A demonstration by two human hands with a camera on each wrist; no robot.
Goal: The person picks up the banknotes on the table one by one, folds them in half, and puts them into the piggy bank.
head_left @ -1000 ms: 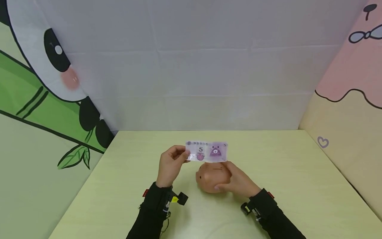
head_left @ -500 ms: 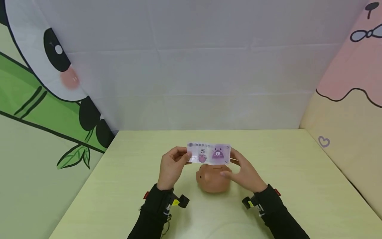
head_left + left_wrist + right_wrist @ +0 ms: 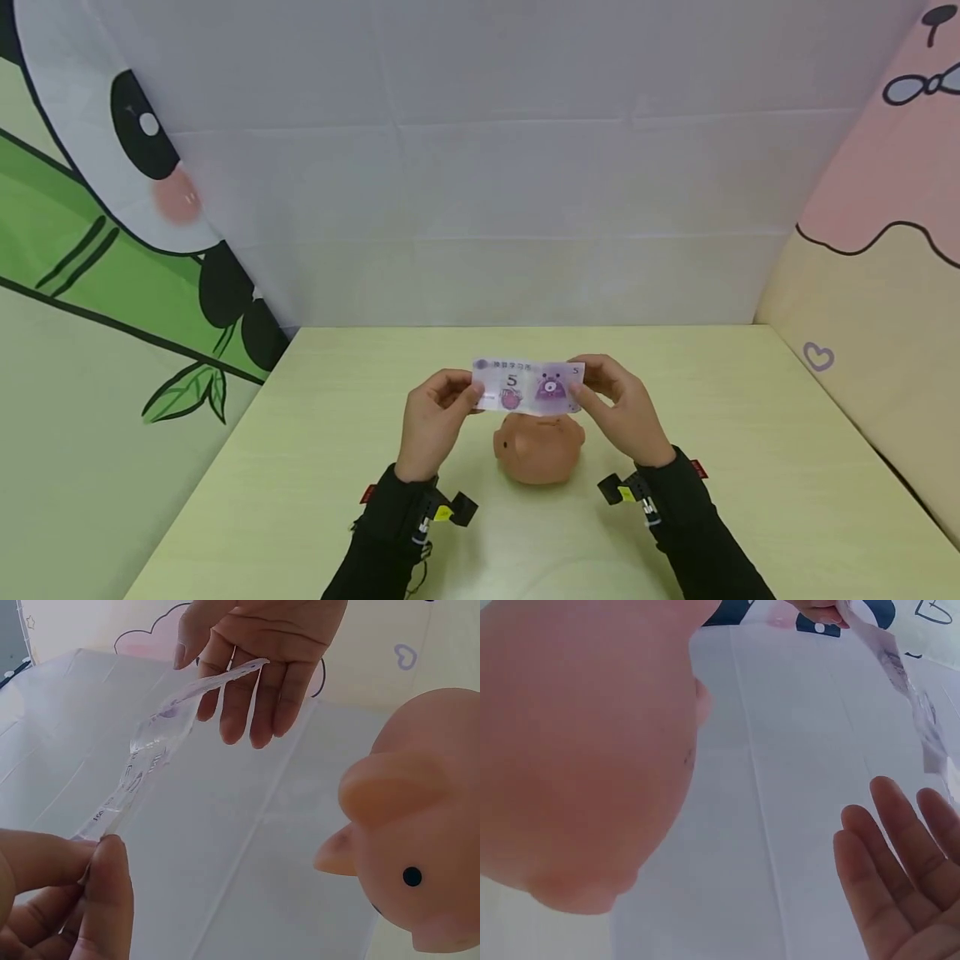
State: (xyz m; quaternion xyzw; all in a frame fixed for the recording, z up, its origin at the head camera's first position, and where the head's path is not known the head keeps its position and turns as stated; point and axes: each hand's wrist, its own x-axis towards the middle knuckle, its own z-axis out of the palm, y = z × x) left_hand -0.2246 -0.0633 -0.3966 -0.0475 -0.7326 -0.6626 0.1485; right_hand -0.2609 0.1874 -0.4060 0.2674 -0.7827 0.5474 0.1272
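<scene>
A purple "5" play banknote (image 3: 528,387) is held upright over a pink piggy bank (image 3: 540,450) that stands on the pale green table (image 3: 712,467). My left hand (image 3: 437,414) pinches the note's left end between thumb and forefinger, as the left wrist view shows with the left hand (image 3: 90,889) low and the banknote (image 3: 157,742) seen edge-on. My right hand (image 3: 618,408) is at the note's right end. There the right hand (image 3: 255,645) has straight fingers lying against the paper, thumb close beside it. The piggy bank (image 3: 577,750) fills the right wrist view beside my right hand (image 3: 900,862).
White and cartoon-printed panels wall the table on three sides: a panda and bamboo panel (image 3: 112,208) on the left, a pink and cream panel (image 3: 885,250) on the right. Bare tabletop lies on both sides of the piggy bank.
My right hand has left the piggy bank, risen and come to the note's right end. The left hand has kept its pinch, and the note has shifted slightly right and lower.
</scene>
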